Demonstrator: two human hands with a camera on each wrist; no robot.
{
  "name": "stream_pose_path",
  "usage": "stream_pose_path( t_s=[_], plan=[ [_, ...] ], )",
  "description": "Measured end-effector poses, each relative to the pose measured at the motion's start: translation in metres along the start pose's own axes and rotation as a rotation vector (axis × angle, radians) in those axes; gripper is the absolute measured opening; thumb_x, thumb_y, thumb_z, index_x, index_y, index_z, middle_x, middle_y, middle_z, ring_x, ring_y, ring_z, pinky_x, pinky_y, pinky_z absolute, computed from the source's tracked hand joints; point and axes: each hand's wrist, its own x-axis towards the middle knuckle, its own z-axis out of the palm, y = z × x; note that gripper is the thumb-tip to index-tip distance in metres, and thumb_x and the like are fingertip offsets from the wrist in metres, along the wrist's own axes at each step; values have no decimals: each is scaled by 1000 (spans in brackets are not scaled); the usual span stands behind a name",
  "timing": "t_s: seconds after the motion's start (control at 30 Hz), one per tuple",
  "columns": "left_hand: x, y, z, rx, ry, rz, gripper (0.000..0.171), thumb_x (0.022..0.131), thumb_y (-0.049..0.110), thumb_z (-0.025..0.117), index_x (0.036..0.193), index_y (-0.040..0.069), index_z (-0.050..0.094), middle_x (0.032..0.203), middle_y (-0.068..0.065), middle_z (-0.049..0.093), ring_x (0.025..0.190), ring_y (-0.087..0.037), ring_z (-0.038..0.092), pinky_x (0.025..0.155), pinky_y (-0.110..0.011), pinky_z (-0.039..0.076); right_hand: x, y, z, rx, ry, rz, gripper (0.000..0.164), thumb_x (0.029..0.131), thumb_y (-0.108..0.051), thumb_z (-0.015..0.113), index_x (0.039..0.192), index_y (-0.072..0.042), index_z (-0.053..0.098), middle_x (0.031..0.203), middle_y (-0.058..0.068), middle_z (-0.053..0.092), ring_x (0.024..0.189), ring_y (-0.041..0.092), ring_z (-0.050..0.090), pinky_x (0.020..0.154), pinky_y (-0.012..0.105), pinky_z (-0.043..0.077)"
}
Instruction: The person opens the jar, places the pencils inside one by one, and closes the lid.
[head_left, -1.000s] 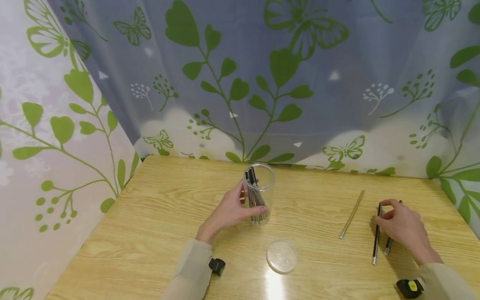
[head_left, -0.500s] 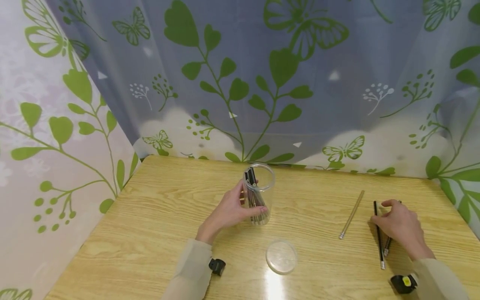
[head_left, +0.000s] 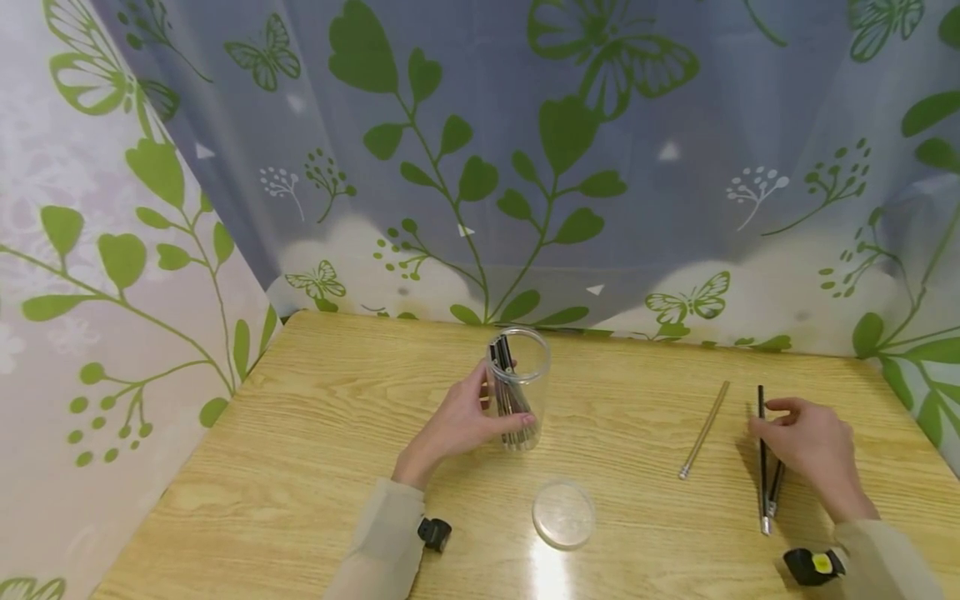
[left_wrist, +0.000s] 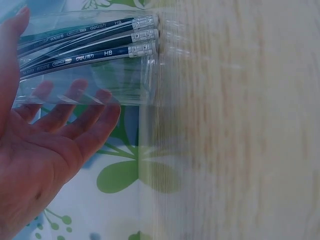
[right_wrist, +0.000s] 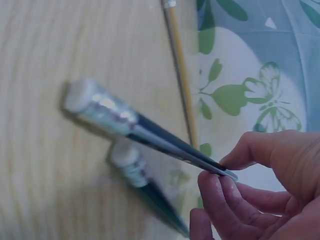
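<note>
My left hand (head_left: 463, 415) grips a clear plastic jar (head_left: 534, 392) that stands upright near the table's back edge. Inside lean several dark pencils (left_wrist: 90, 55), eraser ends down, marked HB in the left wrist view. At the right of the table my right hand (head_left: 812, 442) pinches a dark striped pencil (right_wrist: 170, 145) between thumb and fingertips. Its white eraser (right_wrist: 80, 95) points away from the hand. Under and beside it a second dark pencil (right_wrist: 150, 187) lies on the table, partly hidden by the hand in the head view.
A yellow pencil (head_left: 703, 432) lies on the wooden table (head_left: 322, 400) between the jar and my right hand. In front of the jar is a round clear lid (head_left: 563, 514). A patterned curtain (head_left: 420, 208) hangs along the table's back edge.
The pencil in my right hand has swung and shifted, its upper end now higher past the fingertips. My right hand moved slightly left, then back right. My left hand and the jar stay put.
</note>
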Motion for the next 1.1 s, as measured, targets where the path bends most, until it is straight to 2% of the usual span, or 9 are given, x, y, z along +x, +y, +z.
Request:
stream_pose_path(
  t_s=[0.07, 0.2, 0.3, 0.4, 0.67, 0.8, 0.93, 1.1],
  plan=[
    [0, 0, 0, -1, 0, 0, 82, 82, 43, 86, 149, 28, 43, 131, 2, 61, 133, -34, 57, 113, -52, 48, -1, -3, -1, 21, 24, 5, 55, 95, -29, 65, 128, 15, 58, 103, 32, 71, 75, 32, 68, 60, 35, 45],
    [0, 1, 0, -3, -3, 2, 80, 82, 42, 86, 148, 27, 43, 131, 1, 61, 132, -33, 58, 113, -52, 49, -6, -9, -3, 114, 47, 20, 52, 96, -26, 64, 131, 12, 56, 95, 26, 71, 64, 21, 69, 53, 30, 51],
    [0, 1, 0, -9, -7, 4, 79, 83, 41, 86, 148, 26, 44, 131, 0, 62, 132, -33, 58, 113, -52, 49, -10, -14, -4, 195, 49, 30, 52, 97, -24, 63, 135, 10, 54, 95, 22, 70, 59, 18, 71, 51, 31, 58],
    [-1, 1, 0, -18, -8, 2, 77, 83, 41, 86, 146, 25, 45, 130, -1, 62, 132, -33, 58, 113, -54, 48, -13, -19, -6, 244, 45, 34, 53, 98, -24, 63, 139, 8, 52, 100, 22, 68, 60, 17, 72, 53, 33, 62],
    [-1, 0, 0, -20, -5, 0, 79, 82, 41, 86, 147, 22, 45, 131, -1, 61, 133, -35, 57, 114, -55, 47, -19, -33, -15, 280, 76, 7, 54, 98, -24, 63, 142, 4, 51, 103, 20, 67, 61, 12, 69, 57, 31, 63],
    [-1, 1, -1, -18, -1, -2, 80, 82, 42, 86, 148, 26, 43, 133, -1, 61, 134, -35, 57, 114, -55, 47, -21, -42, -21, 286, 113, -26, 53, 97, -23, 64, 142, 3, 52, 103, 18, 67, 63, -1, 64, 57, 30, 63],
    [-1, 1, -1, -24, -4, 0, 84, 82, 41, 86, 152, 28, 41, 136, -1, 60, 135, -36, 56, 114, -55, 46, -22, -49, -27, 306, 136, -49, 53, 96, -22, 65, 142, 2, 53, 93, 4, 66, 66, -12, 59, 56, 28, 62],
    [-2, 2, -2, -30, -17, 3, 85, 83, 41, 86, 153, 26, 40, 140, -2, 59, 136, -36, 54, 115, -54, 45, -23, -57, -35, 298, 169, -85, 50, 95, -20, 65, 139, 0, 55, 83, -15, 59, 65, -16, 57, 54, 25, 61]
  ],
)
